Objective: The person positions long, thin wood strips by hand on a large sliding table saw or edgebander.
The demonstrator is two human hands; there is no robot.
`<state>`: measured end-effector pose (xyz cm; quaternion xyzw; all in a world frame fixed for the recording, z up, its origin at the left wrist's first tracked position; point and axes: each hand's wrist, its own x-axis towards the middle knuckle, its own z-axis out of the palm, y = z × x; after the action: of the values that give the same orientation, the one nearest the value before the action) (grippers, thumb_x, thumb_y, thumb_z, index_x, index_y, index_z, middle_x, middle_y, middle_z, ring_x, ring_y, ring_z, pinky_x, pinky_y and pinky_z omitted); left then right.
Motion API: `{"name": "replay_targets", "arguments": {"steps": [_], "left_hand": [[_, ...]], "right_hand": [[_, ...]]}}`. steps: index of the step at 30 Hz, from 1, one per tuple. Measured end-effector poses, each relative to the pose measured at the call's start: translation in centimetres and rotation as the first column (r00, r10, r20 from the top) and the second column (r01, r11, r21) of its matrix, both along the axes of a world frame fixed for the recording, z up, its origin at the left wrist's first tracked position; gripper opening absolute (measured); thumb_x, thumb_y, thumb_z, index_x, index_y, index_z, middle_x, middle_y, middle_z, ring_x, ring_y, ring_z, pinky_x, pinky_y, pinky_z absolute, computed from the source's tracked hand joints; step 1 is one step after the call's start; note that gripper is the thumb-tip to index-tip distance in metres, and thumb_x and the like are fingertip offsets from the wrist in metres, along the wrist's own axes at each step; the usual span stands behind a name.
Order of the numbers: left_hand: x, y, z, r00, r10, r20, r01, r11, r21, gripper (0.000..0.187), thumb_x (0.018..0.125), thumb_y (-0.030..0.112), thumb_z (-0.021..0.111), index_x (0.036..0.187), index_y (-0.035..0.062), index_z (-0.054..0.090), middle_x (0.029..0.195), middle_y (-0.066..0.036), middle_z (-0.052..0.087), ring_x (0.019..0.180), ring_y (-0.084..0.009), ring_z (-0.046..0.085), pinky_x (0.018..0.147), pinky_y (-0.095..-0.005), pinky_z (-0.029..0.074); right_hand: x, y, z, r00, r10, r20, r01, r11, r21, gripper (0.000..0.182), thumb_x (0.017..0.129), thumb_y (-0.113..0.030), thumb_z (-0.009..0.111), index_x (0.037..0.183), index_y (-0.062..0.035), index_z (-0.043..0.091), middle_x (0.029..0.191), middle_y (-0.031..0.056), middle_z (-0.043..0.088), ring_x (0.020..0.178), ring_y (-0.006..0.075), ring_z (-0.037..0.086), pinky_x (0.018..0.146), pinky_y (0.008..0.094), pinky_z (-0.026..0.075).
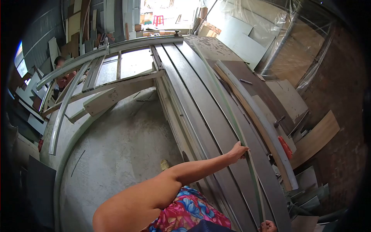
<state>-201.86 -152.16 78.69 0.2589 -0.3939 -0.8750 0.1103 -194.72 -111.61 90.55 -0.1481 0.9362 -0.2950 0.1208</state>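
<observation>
- Grey concrete floor [116, 154] lies to my left, with another person [62, 75] crouched far off among stacked offcuts [27, 92].
- Just right of the floor runs the long steel saw table [201, 100], its grooved top stretching away from me.
- My left hand [237, 150] reaches out over that table, fingers closed lightly around the thin pale green strip [228, 104]; it pinches the strip rather than gripping it hard.
- The strip lies lengthwise along the table, from the far end back toward my body, bowing a little on the way.
- My right hand [269, 226] shows only at the bottom edge, at the strip's near end; I cannot tell how far it is closed.
- I judge I am lining the strip up along the table; the next move calls for both hands to keep it straight and flat.
- Further right sit the fence rail [255, 112], a brown board [247, 108] and an orange-handled tool [285, 147].
</observation>
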Motion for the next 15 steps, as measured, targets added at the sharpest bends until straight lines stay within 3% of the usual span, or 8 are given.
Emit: {"name": "replay_targets", "arguments": {"steps": [3,9,10,15], "left_hand": [[1.9,1.3,1.2,1.0,0.011,0.024,-0.008,0.994,-0.107,0.024,0.086,0.014,0.056,0.104,0.0042,0.044,0.088,-0.008,0.055,0.079,-0.0172,0.058,0.062,-0.0309,0.05],[4.1,0.2,3.0,0.984,0.099,-0.148,-0.132,0.963,-0.237,0.036,0.084,0.016,0.061,0.114,0.0039,0.046,0.085,-0.005,0.052,0.08,-0.0146,0.055,0.065,-0.0294,0.048],[4.8,-0.3,3.9,0.978,0.142,-0.152,-0.175,0.958,-0.228,0.04,0.083,0.017,0.062,0.118,0.0056,0.045,0.082,-0.004,0.052,0.077,-0.0133,0.054,0.064,-0.0286,0.046],[8.7,-4.4,7.3,0.909,0.231,-0.347,-0.356,0.863,-0.359,0.04,0.086,0.019,0.061,0.119,0.0082,0.042,0.079,-0.002,0.051,0.072,-0.0102,0.052,0.062,-0.0271,0.045]], "right_hand": [[1.0,2.8,-4.6,0.987,-0.029,0.156,0.059,0.98,-0.192,0.023,0.087,-0.022,0.064,0.096,-0.0005,0.061,0.072,0.0006,0.059,0.062,0.0092,0.053,0.057,0.0227,0.043],[4.2,0.5,-8.0,0.937,-0.031,0.349,0.209,0.85,-0.483,0.02,0.086,-0.017,0.063,0.099,-0.0012,0.061,0.073,0.0008,0.059,0.062,0.0086,0.053,0.057,0.0225,0.044],[4.2,-0.1,-8.3,0.932,0.064,0.357,0.129,0.862,-0.491,0.019,0.086,-0.019,0.063,0.093,-0.0016,0.062,0.07,0.0004,0.059,0.059,0.0073,0.05,0.053,0.0228,0.04],[6.3,-5.5,-11.2,0.914,0.121,0.388,0.155,0.779,-0.608,0.022,0.085,-0.026,0.063,0.077,-0.0055,0.062,0.063,-0.0012,0.056,0.054,0.0065,0.045,0.047,0.0238,0.032]]}}
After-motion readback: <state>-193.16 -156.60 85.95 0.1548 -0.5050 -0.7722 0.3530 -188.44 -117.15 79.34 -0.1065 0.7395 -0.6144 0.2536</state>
